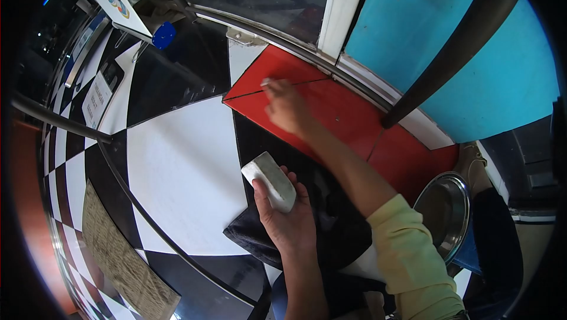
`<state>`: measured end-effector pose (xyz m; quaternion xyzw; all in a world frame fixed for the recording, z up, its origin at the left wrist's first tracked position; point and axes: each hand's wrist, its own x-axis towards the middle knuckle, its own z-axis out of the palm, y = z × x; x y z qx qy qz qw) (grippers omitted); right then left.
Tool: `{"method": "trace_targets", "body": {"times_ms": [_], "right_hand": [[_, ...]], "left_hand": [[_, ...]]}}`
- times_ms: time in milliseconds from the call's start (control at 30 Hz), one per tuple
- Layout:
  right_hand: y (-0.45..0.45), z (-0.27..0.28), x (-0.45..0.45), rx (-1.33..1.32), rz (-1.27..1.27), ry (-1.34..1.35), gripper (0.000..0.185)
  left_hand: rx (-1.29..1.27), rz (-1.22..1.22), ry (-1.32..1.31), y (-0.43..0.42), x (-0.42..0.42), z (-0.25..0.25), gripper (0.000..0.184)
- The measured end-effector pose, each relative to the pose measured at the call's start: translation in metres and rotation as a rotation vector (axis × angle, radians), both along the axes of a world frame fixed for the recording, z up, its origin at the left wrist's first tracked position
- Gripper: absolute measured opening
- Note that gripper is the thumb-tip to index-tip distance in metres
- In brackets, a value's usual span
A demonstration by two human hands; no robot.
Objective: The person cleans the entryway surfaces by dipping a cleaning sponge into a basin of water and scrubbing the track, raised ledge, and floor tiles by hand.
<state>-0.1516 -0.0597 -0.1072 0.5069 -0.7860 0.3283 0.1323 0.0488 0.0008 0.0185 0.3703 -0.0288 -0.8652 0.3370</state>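
Note:
My left hand (293,225) is wrapped around a whitish, scuffed rectangular block (273,183) with a rounded lower end, held above black cloth. What kind of block it is I cannot make out. Farther up, my right hand (286,107) is over the red floor tiles (336,110), close to a dark joint line between them. Its fingers are drawn together and blurred by motion. Something small and pale shows at the fingertips, too unclear to name. Whether those fingers touch the tile I cannot tell.
A round metal bowl (443,216) stands by my right leg. Dark metal bars (455,48) slope down beside a turquoise panel (425,18). A brown mat (121,255) lies on the checkered floor at left. A standing sign (101,98) and a blue-footed board (163,35) are beyond.

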Motion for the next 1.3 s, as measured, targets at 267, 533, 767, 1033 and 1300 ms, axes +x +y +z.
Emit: {"method": "trace_targets", "body": {"times_ms": [267,533,767,1033,1300], "right_hand": [[-0.017,-0.009,-0.003,0.092,-0.041,0.236,0.041],[0.082,0.009,-0.038,0.338,-0.347,0.387,0.033],[0.101,0.014,-0.028,0.357,-0.468,0.203,0.031],[0.107,0.013,-0.014,0.223,-0.419,0.048,0.043],[-0.020,-0.005,0.075,-0.033,0.082,-0.096,0.046]], "left_hand": [[-0.063,0.046,-0.029,-0.006,0.006,0.001,0.042],[-0.019,0.041,-0.034,-0.005,0.002,0.004,0.043],[-0.016,0.053,-0.010,-0.007,0.005,0.000,0.043],[0.002,0.036,-0.003,-0.004,0.002,0.003,0.042],[-0.154,0.168,-0.051,-0.008,0.006,-0.002,0.038]]}}
